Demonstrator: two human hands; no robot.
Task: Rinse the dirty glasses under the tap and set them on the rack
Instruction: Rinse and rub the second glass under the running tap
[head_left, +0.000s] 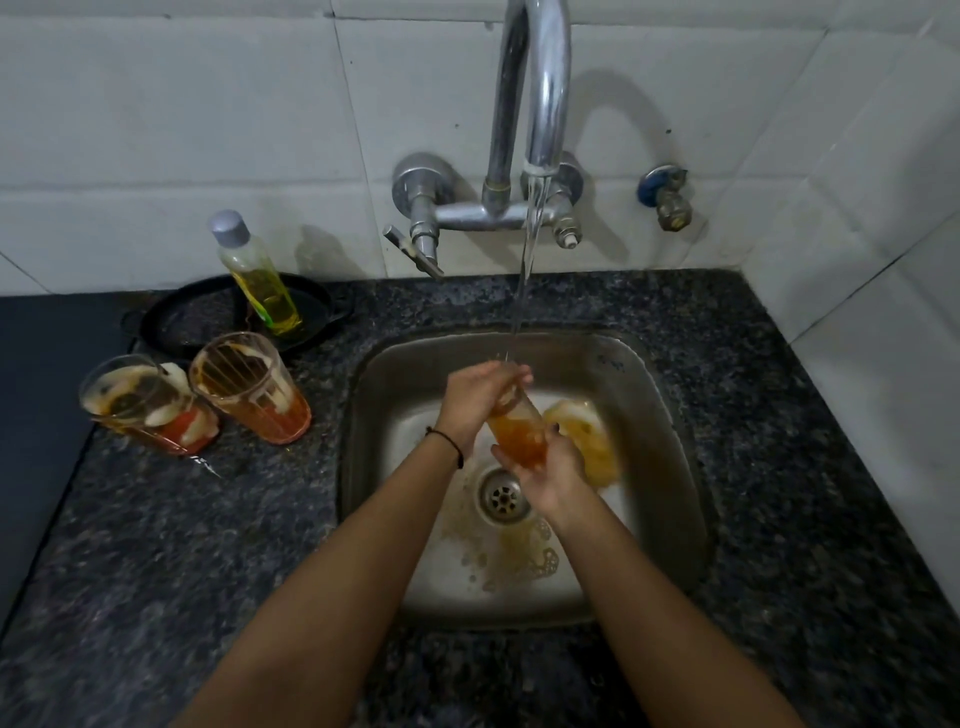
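Head view, kitchen sink station. Item 1: steel sink (670, 415) set in a dark speckled granite counter (208, 545), drain (501, 496) near the middle of the basin, foamy orange-brown residue on the basin floor beside it. Item 2: chrome wall tap (540, 104), running; a thin stream of water (530, 244) falls onto the rim end of the held glass. Item 3: glass (519, 428), tilted over the basin, orange liquid inside, mouth end up toward the stream. Left hand (480, 397) wraps the mouth end, fingers curled around the rim; a black band sits on that wrist. Right hand (550, 475) cups the base, fingers closed under and around it. Item 4: yellow sponge (587, 441) in the basin, just behind the right hand. Item 5: 2 dirty glasses on the counter left of the sink, touching or nearly so: near glass (254, 389) and far-left glass (145, 405), both with orange dregs and pale smears. Item 6: bottle of yellow liquid (254, 275) with a grey cap, standing in a black pan (197, 322) behind the 2 glasses.
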